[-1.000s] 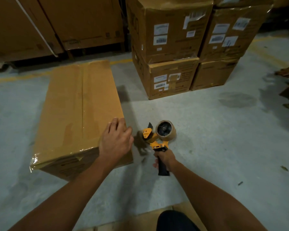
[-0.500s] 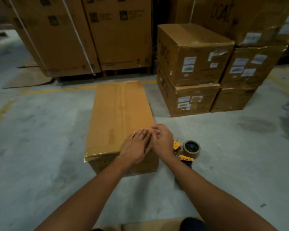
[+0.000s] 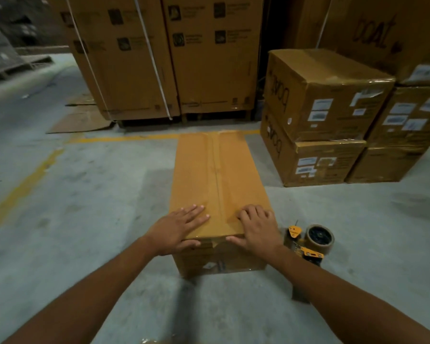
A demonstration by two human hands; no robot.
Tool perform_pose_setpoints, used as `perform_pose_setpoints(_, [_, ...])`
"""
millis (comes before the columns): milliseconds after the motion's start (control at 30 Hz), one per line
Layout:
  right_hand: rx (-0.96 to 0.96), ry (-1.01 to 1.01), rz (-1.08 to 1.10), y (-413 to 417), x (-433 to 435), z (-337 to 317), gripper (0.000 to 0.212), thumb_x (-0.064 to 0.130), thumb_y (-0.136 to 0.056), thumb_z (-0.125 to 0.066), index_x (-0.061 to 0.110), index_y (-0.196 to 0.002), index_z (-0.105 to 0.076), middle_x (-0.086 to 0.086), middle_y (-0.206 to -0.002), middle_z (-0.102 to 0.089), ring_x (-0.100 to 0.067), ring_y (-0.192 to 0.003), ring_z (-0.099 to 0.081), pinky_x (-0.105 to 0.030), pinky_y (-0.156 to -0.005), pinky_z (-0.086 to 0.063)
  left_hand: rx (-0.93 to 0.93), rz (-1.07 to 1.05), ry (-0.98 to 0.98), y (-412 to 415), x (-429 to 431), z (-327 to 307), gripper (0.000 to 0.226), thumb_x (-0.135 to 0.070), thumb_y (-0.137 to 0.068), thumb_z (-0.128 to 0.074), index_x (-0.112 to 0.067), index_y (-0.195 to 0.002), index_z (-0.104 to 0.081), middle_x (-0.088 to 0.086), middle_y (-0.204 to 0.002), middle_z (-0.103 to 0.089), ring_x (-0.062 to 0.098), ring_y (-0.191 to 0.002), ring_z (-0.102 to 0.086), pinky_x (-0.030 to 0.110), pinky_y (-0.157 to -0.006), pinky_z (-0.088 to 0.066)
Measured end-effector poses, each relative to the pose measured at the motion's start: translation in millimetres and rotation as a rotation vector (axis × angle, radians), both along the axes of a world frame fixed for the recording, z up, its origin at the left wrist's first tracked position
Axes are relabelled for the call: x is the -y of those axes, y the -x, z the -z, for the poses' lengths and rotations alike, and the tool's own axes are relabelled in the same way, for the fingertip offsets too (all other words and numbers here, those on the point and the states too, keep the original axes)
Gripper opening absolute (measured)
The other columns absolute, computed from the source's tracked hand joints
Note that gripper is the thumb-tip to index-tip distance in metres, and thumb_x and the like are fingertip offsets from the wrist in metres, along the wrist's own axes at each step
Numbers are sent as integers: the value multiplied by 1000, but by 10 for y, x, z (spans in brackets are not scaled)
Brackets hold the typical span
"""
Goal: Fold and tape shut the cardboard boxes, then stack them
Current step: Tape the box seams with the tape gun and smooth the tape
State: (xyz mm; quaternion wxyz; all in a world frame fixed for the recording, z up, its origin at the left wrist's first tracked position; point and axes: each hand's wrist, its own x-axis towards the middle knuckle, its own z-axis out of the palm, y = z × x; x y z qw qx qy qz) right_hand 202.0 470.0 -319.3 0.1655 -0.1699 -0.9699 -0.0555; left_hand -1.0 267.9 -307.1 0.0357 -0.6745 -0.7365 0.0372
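Observation:
A long brown cardboard box (image 3: 219,170) lies on the concrete floor in front of me, its flaps closed and a strip of clear tape running down the centre seam. My left hand (image 3: 179,227) lies flat on the box's near left corner, fingers straight, thumb over the front edge. My right hand (image 3: 258,229) presses the near right corner, fingers slightly bent on top and thumb along the front edge. A yellow tape dispenser (image 3: 310,242) with a brown roll lies on the floor just right of the box, apart from my hand.
Two taped, labelled boxes (image 3: 328,95) stand stacked at the right of the long box, with more stacks (image 3: 407,120) behind them. Tall strapped cartons (image 3: 171,58) line the back. Flat cardboard (image 3: 80,120) lies on the floor at far left beside yellow floor lines (image 3: 23,187).
My right hand let go of the tape dispenser, which stays on the floor, and moved onto the box. Both hands have spread apart across the near end.

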Motion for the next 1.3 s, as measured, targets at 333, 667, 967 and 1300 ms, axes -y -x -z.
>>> perform_pose_setpoints(333, [270,60,-150,348,236,-134,87,82,-81,-33,26,-147,-39,-8,-156,-36,-32,-142,-34,-54,-114,-27,187,-311,-431,-172,53,291,71,-68,-98,-31,-15,-132,-64,6,-139,-60,29,-131,-54,41,-110,-33])
perform_pose_setpoints(667, [279,97,1,561,591,-238,105,94,-71,-12,15,-130,-49,-21,-140,-45,-39,-127,-41,-53,-106,-34,110,-445,-436,-328,-34,139,47,-36,-90,-44,-11,-118,-72,6,-123,-69,26,-112,-64,36,-90,-52])
perform_pose_setpoints(967, [519,55,-365,219,-242,-315,87,81,-86,-7,33,-159,-11,-7,-167,-13,-27,-153,-17,-50,-120,-19,-81,-407,-481,-317,-57,253,60,-45,-105,-27,-7,-107,-73,13,-111,-72,32,-102,-66,37,-81,-54])
perform_pose_setpoints(1300, [229,133,138,-44,-21,-76,106,100,-69,-23,23,-128,-66,-8,-137,-61,-35,-124,-57,-67,-104,-32,89,-696,-502,-560,-180,159,43,-39,-97,-33,-13,-101,-67,7,-116,-66,27,-106,-58,43,-88,-46])
